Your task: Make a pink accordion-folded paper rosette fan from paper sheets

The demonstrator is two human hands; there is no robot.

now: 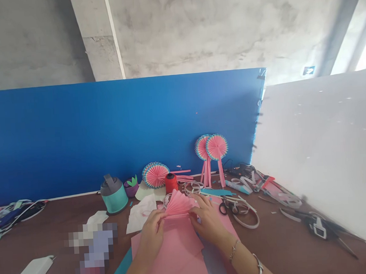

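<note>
A pleated pink paper fan (pixel 178 203) stands fanned out between my two hands, above a stack of pink paper sheets (pixel 176 252). My left hand (pixel 155 228) pinches its left end, thumb and fingers pressed together. At the right end my right hand (pixel 205 213) grips the folded paper with thumb and fingers. Just behind the fan is a red thread spool (pixel 171 182). Black-handled scissors (pixel 228 207) lie to the right of my right hand, their blades not clearly visible.
Two pink-and-blue paper rosettes (pixel 216 146) with pink strips lean on the blue partition (pixel 124 128); another rosette (pixel 156 175) lies left of the spool. A teal lidded container (pixel 114 196), a purple pot (pixel 131 188), white paper (pixel 141 215), looped strips (pixel 247 217) and a black strap with buckle (pixel 319 228) surround the work.
</note>
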